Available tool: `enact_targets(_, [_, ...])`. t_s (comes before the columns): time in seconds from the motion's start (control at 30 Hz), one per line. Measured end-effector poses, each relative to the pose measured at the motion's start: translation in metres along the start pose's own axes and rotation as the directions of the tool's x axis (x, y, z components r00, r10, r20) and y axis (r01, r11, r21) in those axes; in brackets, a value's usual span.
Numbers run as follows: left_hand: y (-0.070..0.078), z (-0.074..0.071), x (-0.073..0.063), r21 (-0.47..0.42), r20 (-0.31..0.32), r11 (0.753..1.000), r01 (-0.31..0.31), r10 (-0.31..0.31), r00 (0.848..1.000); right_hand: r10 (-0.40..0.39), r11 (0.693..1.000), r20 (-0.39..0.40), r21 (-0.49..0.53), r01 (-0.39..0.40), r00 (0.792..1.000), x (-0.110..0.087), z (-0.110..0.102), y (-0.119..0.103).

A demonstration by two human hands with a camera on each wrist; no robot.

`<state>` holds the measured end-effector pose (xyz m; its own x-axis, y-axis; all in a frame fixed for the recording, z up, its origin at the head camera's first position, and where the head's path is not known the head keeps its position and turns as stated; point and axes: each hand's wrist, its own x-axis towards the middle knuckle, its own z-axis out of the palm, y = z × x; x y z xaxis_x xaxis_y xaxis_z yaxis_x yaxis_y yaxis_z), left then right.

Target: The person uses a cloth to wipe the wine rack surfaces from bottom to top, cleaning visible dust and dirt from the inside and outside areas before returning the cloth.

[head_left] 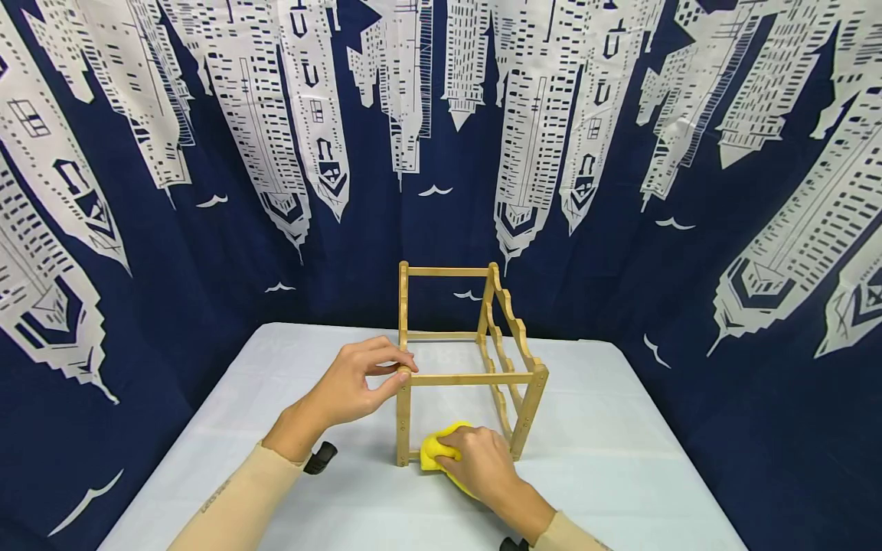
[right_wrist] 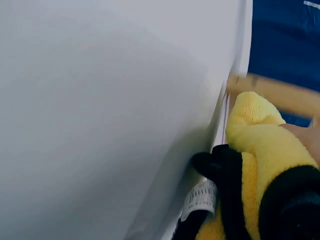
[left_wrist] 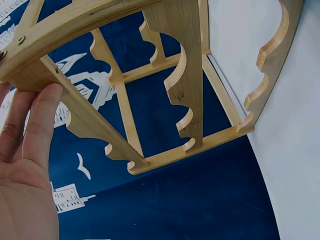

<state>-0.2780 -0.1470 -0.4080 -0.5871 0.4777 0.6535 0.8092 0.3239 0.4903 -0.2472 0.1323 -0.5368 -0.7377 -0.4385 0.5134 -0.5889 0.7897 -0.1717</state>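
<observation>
A light wooden rack [head_left: 471, 379] with scalloped side rails, like a wine rack, stands upright on the table. My left hand [head_left: 361, 380] grips its top front left corner between thumb and fingers; the left wrist view shows the fingers [left_wrist: 40, 125] against the corner wood. Low at the front, my right hand [head_left: 482, 463] holds a bunched yellow fluffy cloth [head_left: 432, 451] over the rack's bottom front bar. In the right wrist view the cloth [right_wrist: 255, 115] shows with black parts and a white printed tag [right_wrist: 200, 199], and the bar is partly hidden behind it.
The rack stands on a white-covered table [head_left: 599, 428]. Behind and beside the table hangs a dark blue curtain [head_left: 441, 229] printed with white upside-down buildings and birds. A black strap piece [head_left: 321, 458] shows at my left wrist.
</observation>
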Motion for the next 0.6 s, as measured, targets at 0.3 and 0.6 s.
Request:
enact_targets(0.3, [0.000,-0.004,-0.004,-0.013,0.023,0.998,0.058,-0.057,0.998,-0.025,0.996,0.030,0.091,0.022,0.999,0.018,0.010,-0.013])
enact_targets(0.6, [-0.004,-0.005,-0.011,-0.067,0.020,0.994,0.082,-0.081,0.997,-0.141,0.963,-0.315,0.175,0.204,0.939,0.017,-0.021,-0.009])
